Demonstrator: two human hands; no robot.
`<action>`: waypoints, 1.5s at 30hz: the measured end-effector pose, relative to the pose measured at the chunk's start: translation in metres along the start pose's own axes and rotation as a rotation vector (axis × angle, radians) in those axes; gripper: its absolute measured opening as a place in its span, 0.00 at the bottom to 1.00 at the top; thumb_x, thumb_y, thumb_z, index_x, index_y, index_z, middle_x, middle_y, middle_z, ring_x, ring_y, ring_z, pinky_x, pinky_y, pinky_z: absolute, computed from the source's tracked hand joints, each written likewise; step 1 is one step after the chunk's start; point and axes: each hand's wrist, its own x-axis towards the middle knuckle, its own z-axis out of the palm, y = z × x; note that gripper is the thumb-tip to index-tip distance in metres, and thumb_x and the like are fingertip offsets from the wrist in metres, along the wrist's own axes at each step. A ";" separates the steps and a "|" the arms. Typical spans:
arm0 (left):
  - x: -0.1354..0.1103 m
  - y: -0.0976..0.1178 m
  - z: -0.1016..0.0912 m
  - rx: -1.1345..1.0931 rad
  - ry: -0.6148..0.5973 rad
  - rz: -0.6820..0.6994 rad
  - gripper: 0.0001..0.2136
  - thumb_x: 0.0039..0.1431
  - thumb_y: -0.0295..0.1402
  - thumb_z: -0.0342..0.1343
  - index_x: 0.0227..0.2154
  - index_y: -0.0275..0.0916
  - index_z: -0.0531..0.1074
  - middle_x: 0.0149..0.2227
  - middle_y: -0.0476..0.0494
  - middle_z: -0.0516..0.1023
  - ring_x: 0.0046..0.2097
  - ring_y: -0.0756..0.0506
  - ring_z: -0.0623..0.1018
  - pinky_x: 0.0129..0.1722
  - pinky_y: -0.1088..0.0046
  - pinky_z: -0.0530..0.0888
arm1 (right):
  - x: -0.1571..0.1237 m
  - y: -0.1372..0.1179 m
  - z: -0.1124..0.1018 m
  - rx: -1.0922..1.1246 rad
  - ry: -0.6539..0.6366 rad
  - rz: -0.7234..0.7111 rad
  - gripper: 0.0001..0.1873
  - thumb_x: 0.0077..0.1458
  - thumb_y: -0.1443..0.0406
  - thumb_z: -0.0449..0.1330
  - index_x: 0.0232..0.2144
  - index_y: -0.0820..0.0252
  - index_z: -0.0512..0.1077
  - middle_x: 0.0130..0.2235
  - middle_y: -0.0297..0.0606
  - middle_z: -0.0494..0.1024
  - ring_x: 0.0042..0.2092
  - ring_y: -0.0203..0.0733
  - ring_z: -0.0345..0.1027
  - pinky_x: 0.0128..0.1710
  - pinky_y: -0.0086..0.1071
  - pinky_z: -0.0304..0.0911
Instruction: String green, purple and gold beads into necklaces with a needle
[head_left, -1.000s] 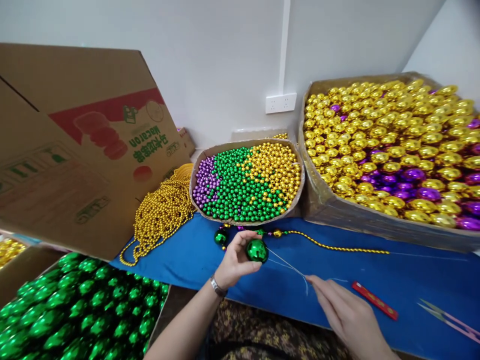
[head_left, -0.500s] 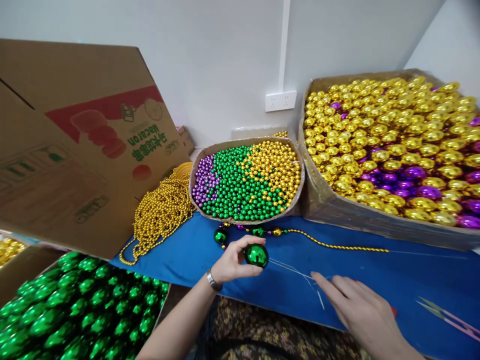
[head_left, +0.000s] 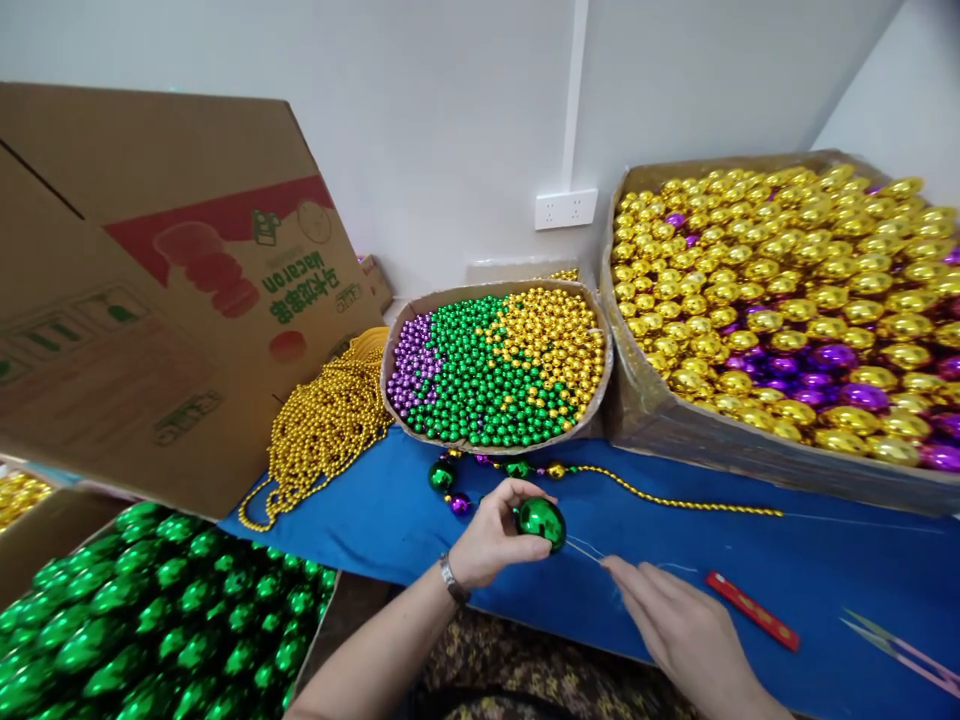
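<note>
Green ball (head_left: 541, 524) is in the L hand (head_left: 491, 540), over the blue cloth (head_left: 360, 525), nr the front edge. L thumb & fingers pinch it btwn them, & a silver band (head_left: 451, 578) is on that wrist. White thread (head_left: 583, 549) goes from the ball to the R hand (head_left: 675, 610), which pinches it btwn thumb & pointer; the other R fingers are bent in. Just past the R hand is a flat red stick (head_left: 752, 610) w/ gold marks, then scissors (head_left: 900, 652) w/ pink handles, both on the cloth. Behind the hands lies a bead string (head_left: 517, 468) w/ green, purple & gold beads, & a twisty gold bit (head_left: 675, 503) at its R end. Next back is a box (head_left: 607, 375) of small beads: purple on L, green in mid., gold on R. Big box (head_left: 712, 440) on the R is full of gold egg-shaped beads (head_left: 787, 270), w/ some purple ones. L of the small-bead box is a pile of gold bead chains (head_left: 326, 410), nr a tall brown carton (head_left: 217, 130). Lots of shiny green beads (head_left: 157, 600) sit low on the L, & a white plug socket (head_left: 566, 209) is on the wall (head_left: 450, 130).
</note>
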 end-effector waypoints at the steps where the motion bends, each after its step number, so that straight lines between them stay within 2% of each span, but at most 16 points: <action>1: 0.000 -0.001 0.001 -0.010 -0.001 -0.011 0.25 0.38 0.28 0.69 0.42 0.38 0.67 0.46 0.39 0.74 0.42 0.44 0.75 0.40 0.70 0.70 | 0.001 -0.001 0.001 0.038 -0.010 0.010 0.18 0.62 0.68 0.44 0.41 0.58 0.74 0.32 0.38 0.80 0.30 0.37 0.74 0.29 0.27 0.68; 6: 0.000 0.000 0.004 0.009 -0.085 -0.018 0.26 0.39 0.32 0.69 0.44 0.39 0.68 0.48 0.38 0.73 0.44 0.42 0.74 0.41 0.69 0.70 | 0.006 -0.009 0.007 0.223 -0.036 0.076 0.17 0.62 0.66 0.45 0.40 0.57 0.74 0.35 0.38 0.80 0.33 0.38 0.76 0.32 0.27 0.71; 9: 0.011 0.016 0.000 0.132 -0.107 0.076 0.23 0.47 0.39 0.64 0.47 0.39 0.69 0.49 0.36 0.72 0.48 0.40 0.72 0.43 0.68 0.69 | 0.006 -0.007 0.008 0.245 0.008 0.143 0.16 0.62 0.65 0.46 0.40 0.58 0.74 0.37 0.40 0.80 0.35 0.40 0.76 0.33 0.28 0.72; 12: 0.045 0.038 -0.009 0.429 0.073 0.271 0.16 0.56 0.40 0.55 0.46 0.40 0.71 0.46 0.38 0.74 0.46 0.41 0.72 0.43 0.67 0.69 | 0.004 -0.001 0.006 0.243 0.050 0.221 0.15 0.62 0.63 0.47 0.39 0.58 0.73 0.38 0.40 0.80 0.36 0.42 0.76 0.35 0.30 0.73; 14: 0.077 0.050 -0.016 0.732 0.202 0.419 0.13 0.56 0.36 0.55 0.44 0.41 0.73 0.44 0.39 0.74 0.46 0.41 0.71 0.46 0.64 0.66 | 0.004 0.003 0.004 0.230 0.084 0.240 0.15 0.61 0.62 0.48 0.39 0.58 0.73 0.37 0.40 0.80 0.36 0.43 0.76 0.35 0.30 0.73; 15: 0.094 0.053 -0.019 0.883 0.230 0.462 0.12 0.55 0.33 0.56 0.43 0.42 0.73 0.43 0.39 0.75 0.46 0.40 0.70 0.48 0.63 0.64 | 0.004 0.005 0.004 0.218 0.101 0.242 0.14 0.61 0.62 0.48 0.38 0.58 0.73 0.37 0.40 0.80 0.35 0.43 0.77 0.35 0.30 0.73; 17: 0.125 0.056 -0.023 1.089 0.230 0.468 0.11 0.53 0.28 0.56 0.40 0.42 0.74 0.40 0.39 0.75 0.46 0.39 0.69 0.50 0.61 0.62 | 0.004 0.006 0.003 0.193 0.133 0.235 0.15 0.61 0.62 0.48 0.38 0.59 0.73 0.36 0.40 0.80 0.35 0.43 0.77 0.33 0.30 0.73; 20: 0.155 0.054 -0.027 1.156 0.198 0.418 0.07 0.51 0.24 0.56 0.31 0.40 0.76 0.33 0.38 0.74 0.44 0.38 0.68 0.49 0.60 0.62 | 0.005 0.007 0.004 0.164 0.142 0.228 0.15 0.62 0.63 0.47 0.38 0.59 0.73 0.35 0.41 0.80 0.35 0.43 0.77 0.32 0.30 0.73; 23: 0.162 0.051 -0.027 1.125 0.209 0.391 0.05 0.50 0.23 0.56 0.26 0.39 0.74 0.32 0.38 0.73 0.44 0.39 0.68 0.49 0.60 0.63 | 0.005 0.007 0.004 0.161 0.125 0.241 0.15 0.62 0.63 0.46 0.39 0.59 0.73 0.36 0.40 0.80 0.35 0.43 0.77 0.32 0.30 0.72; 27: 0.146 0.052 -0.021 1.035 0.238 0.365 0.06 0.54 0.29 0.54 0.34 0.38 0.75 0.36 0.40 0.74 0.41 0.42 0.72 0.44 0.64 0.68 | 0.005 0.008 0.005 0.176 0.145 0.266 0.14 0.62 0.64 0.47 0.39 0.59 0.72 0.36 0.40 0.80 0.35 0.43 0.76 0.33 0.30 0.72; 29: 0.128 0.051 -0.015 0.788 0.210 0.314 0.09 0.56 0.33 0.53 0.38 0.37 0.73 0.36 0.41 0.75 0.38 0.44 0.75 0.40 0.66 0.70 | 0.006 0.007 0.005 0.187 0.154 0.279 0.13 0.61 0.64 0.48 0.39 0.58 0.72 0.36 0.40 0.80 0.36 0.42 0.76 0.35 0.30 0.72; 33: 0.085 0.043 0.002 -0.022 0.129 0.098 0.12 0.50 0.35 0.61 0.36 0.35 0.74 0.39 0.40 0.77 0.38 0.45 0.78 0.38 0.69 0.72 | 0.009 0.004 0.003 0.204 0.158 0.284 0.13 0.62 0.64 0.48 0.40 0.59 0.72 0.37 0.40 0.80 0.36 0.42 0.76 0.37 0.29 0.72; 35: 0.068 0.038 0.008 -0.184 0.133 0.029 0.12 0.47 0.33 0.64 0.35 0.34 0.74 0.38 0.40 0.77 0.36 0.47 0.78 0.37 0.71 0.72 | 0.010 0.003 0.002 0.194 0.158 0.272 0.13 0.62 0.64 0.48 0.40 0.60 0.72 0.37 0.40 0.80 0.36 0.42 0.76 0.37 0.29 0.72; 39: 0.054 0.031 0.012 -0.278 0.159 -0.029 0.11 0.47 0.31 0.65 0.34 0.33 0.74 0.36 0.40 0.78 0.35 0.48 0.78 0.36 0.73 0.73 | 0.010 0.000 0.002 0.148 0.160 0.234 0.14 0.62 0.64 0.47 0.40 0.59 0.72 0.36 0.40 0.80 0.36 0.42 0.76 0.36 0.31 0.71; 45: 0.050 0.026 0.013 -0.320 0.193 -0.061 0.11 0.47 0.32 0.65 0.33 0.34 0.72 0.32 0.45 0.78 0.35 0.47 0.79 0.35 0.74 0.74 | 0.010 -0.002 0.001 0.103 0.164 0.199 0.14 0.62 0.65 0.47 0.40 0.60 0.72 0.36 0.40 0.80 0.35 0.41 0.76 0.36 0.30 0.71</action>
